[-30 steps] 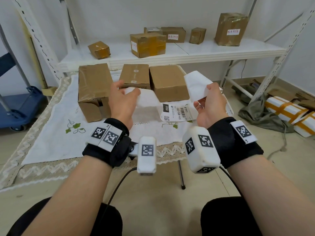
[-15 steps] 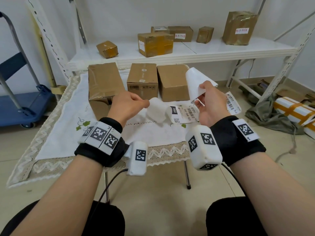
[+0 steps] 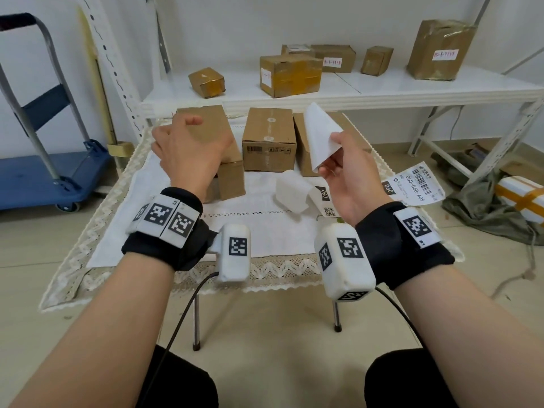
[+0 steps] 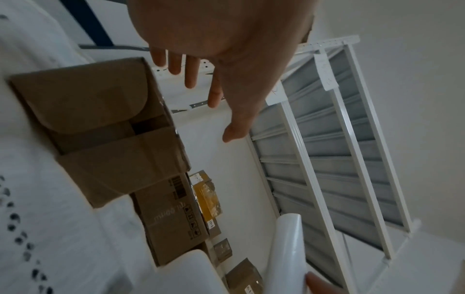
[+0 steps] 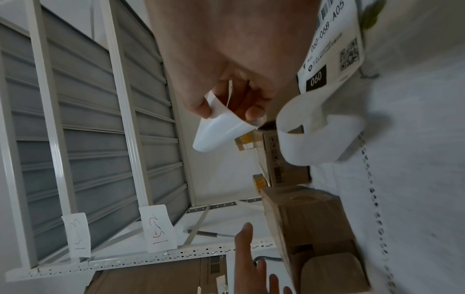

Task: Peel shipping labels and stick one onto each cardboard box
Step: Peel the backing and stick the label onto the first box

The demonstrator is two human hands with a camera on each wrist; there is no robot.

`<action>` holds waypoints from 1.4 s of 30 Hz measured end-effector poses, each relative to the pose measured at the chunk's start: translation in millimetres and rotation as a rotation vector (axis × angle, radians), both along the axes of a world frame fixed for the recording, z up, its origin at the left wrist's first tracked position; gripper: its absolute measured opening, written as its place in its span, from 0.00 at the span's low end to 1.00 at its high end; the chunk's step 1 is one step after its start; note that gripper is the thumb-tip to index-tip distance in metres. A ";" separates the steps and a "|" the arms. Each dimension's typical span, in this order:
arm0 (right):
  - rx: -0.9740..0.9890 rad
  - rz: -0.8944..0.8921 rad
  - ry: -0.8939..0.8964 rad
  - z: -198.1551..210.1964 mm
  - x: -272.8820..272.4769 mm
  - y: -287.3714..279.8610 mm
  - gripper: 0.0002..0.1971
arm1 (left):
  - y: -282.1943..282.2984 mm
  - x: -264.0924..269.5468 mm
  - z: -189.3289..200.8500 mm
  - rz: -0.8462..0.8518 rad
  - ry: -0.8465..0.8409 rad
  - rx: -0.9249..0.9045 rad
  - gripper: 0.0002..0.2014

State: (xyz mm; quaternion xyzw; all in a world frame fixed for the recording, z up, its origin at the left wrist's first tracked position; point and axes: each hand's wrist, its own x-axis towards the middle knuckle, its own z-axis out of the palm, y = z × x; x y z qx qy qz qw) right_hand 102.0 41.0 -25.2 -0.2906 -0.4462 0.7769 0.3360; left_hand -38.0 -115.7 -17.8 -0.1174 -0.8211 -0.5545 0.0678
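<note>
White cloth table point(image 3: 123, 231), 3 cardboard boxes point(image 3: 269, 142), left hand point(image 3: 188, 148) released, right hand point(image 3: 350, 175) fingers pinching label point(image 3: 321, 136).

A shipping label point(image 3: 413, 186) at the table's right edge reads "060" and "060-06B-A05" (beside a barcode); a second label point(image 3: 323, 199) shows "060"; rack tags point(image 5: 158, 228) carry handwritten numbers, hard to read

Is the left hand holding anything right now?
No, the left hand is spread open above the left cardboard box, fingers straight and nothing in them.
</note>
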 end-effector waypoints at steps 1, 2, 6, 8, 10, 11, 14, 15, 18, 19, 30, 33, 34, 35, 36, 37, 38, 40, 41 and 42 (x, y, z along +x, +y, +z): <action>-0.002 0.022 -0.004 -1.8 -2.5 -0.8 0.07 | 0.4 -2.8 -1.9 0.010 -0.019 -0.008 0.31; -0.006 0.039 -0.008 -3.2 -4.8 -1.5 0.08 | 1.1 -5.9 -4.5 0.018 -0.034 -0.016 0.34; -0.034 0.108 -0.035 -5.4 -14.9 -3.4 0.09 | 5.3 -12.5 -14.4 0.000 -0.150 0.056 0.45; -0.087 0.147 -0.019 -5.0 -20.6 -4.8 0.09 | 7.7 -14.2 -16.6 0.012 -0.252 0.193 0.47; -0.122 0.183 0.007 -3.7 -25.5 -7.3 0.09 | 7.9 -17.4 -17.7 0.054 -0.344 0.302 0.48; -0.122 0.200 0.010 -2.7 -27.7 -9.0 0.08 | 6.6 -19.8 -18.3 0.074 -0.384 0.345 0.46; -0.088 0.248 0.002 2.0 -32.7 -16.4 0.07 | -1.0 -28.9 -22.5 0.117 -0.509 0.434 0.35; -0.079 0.268 0.005 2.9 -34.5 -18.7 0.08 | -4.0 -30.4 -22.9 0.120 -0.548 0.448 0.32; -0.082 0.356 0.074 3.0 -39.7 -24.3 0.10 | -10.2 -31.8 -22.1 0.077 -0.634 0.470 0.24; -0.083 0.387 0.088 2.5 -41.1 -26.2 0.09 | -11.3 -31.3 -20.9 0.058 -0.646 0.471 0.22; 0.023 0.546 -0.079 -5.9 -54.3 -36.8 0.07 | -14.3 -23.9 -16.2 -0.025 -0.674 0.453 0.09; 0.058 0.560 -0.105 -3.7 -53.1 -32.7 0.07 | -19.4 -26.5 -13.6 -0.050 -0.697 0.452 0.21; 0.055 0.562 -0.101 -3.3 -51.9 -30.5 0.07 | -22.0 -27.4 -12.9 -0.059 -0.711 0.452 0.25; 0.047 0.565 -0.089 -2.9 -50.2 -28.1 0.07 | -24.6 -27.6 -12.1 -0.070 -0.726 0.448 0.26; 0.035 0.571 -0.071 -3.1 -48.2 -25.4 0.08 | -27.2 -27.2 -11.5 -0.077 -0.740 0.443 0.26; 0.019 0.579 -0.049 -3.6 -46.3 -22.8 0.09 | -30.4 -26.0 -10.5 -0.078 -0.756 0.435 0.25; -0.001 0.588 -0.024 -4.5 -44.8 -20.5 0.12 | -33.3 -24.5 -9.4 -0.077 -0.774 0.429 0.25; -0.042 0.606 0.019 -6.8 -42.4 -17.3 0.18 | -39.0 -21.0 -6.8 -0.092 -0.798 0.422 0.25; -0.052 0.618 0.033 -7.7 -41.3 -16.4 0.20 | -42.4 -20.2 -5.7 -0.103 -0.801 0.416 0.25; -0.055 0.630 0.043 -8.4 -40.1 -16.0 0.22 | -45.4 -19.2 -4.3 -0.117 -0.804 0.402 0.27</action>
